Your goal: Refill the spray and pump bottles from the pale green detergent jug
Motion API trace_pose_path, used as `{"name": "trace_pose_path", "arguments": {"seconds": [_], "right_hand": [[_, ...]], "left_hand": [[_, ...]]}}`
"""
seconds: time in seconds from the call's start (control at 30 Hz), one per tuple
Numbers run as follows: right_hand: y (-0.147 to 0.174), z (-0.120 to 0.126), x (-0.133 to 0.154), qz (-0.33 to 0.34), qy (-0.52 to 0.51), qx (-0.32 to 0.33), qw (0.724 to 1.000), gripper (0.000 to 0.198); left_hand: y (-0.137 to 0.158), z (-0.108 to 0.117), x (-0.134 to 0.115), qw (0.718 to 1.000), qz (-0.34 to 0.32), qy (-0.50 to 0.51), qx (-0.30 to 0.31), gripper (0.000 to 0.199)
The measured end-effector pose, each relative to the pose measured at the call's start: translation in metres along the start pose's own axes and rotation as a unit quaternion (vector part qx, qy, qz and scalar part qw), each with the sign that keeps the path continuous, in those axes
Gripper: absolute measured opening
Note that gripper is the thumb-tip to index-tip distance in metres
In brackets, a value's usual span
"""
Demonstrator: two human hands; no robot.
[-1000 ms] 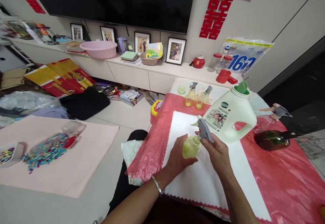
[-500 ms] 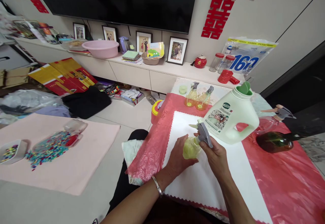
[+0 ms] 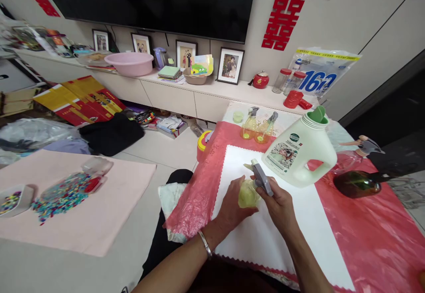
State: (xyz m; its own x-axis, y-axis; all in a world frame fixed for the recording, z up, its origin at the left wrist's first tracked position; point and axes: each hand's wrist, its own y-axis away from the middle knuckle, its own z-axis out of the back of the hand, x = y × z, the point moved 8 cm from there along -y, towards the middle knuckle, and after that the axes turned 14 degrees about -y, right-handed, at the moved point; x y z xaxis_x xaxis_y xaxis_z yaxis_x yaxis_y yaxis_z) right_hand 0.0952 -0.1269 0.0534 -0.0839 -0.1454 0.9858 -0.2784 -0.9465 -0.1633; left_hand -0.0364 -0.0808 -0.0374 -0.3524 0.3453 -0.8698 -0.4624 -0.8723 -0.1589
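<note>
A small spray bottle (image 3: 247, 194) with yellowish clear walls is held above the white sheet (image 3: 262, 240). My left hand (image 3: 231, 202) wraps round the bottle's body from the left, its fingers closed on it. At the top, my right hand (image 3: 278, 198) grips the grey spray head (image 3: 262, 179), closed around its trigger side; the nozzle points away to the left. Just beyond stands a large pale green jug (image 3: 300, 149) with a green scoop (image 3: 318, 115) in its mouth. Two more yellow spray bottles (image 3: 249, 125) stand upright behind the sheet.
Red plastic film (image 3: 372, 226) covers the table around the sheet. To the right lie a dark bottle (image 3: 357, 184) and a pinkish spray bottle (image 3: 348, 160). On the left, a pink mat (image 3: 99, 213) holds scattered beads (image 3: 63, 198) and a white bowl (image 3: 25, 200).
The spray head has turned slightly and tilts more to the left, with my right hand moving a little along with it. My left hand keeps its hold; the whole view shifts slightly.
</note>
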Motion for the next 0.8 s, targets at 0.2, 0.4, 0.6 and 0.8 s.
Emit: {"name": "trace_pose_path", "arguments": {"seconds": [0.2, 0.4, 0.6, 0.8], "right_hand": [[0.000, -0.003, 0.002, 0.018, 0.017, -0.013, 1.000, 0.028], [0.003, -0.005, -0.001, 0.050, 0.025, -0.037, 0.998, 0.029], [0.006, -0.008, -0.001, 0.094, 0.026, -0.039, 0.994, 0.028], [0.007, -0.006, -0.017, 0.156, 0.044, -0.012, 0.987, 0.029]], "left_hand": [[0.001, -0.002, 0.002, 1.000, 0.000, 0.005, -0.002, 0.101], [0.007, -0.005, 0.008, 0.997, 0.044, -0.043, 0.052, 0.116], [0.009, 0.046, -0.056, 0.996, -0.067, -0.032, -0.040, 0.042], [0.001, 0.058, -0.093, 0.992, -0.084, -0.026, -0.093, 0.026]]}}
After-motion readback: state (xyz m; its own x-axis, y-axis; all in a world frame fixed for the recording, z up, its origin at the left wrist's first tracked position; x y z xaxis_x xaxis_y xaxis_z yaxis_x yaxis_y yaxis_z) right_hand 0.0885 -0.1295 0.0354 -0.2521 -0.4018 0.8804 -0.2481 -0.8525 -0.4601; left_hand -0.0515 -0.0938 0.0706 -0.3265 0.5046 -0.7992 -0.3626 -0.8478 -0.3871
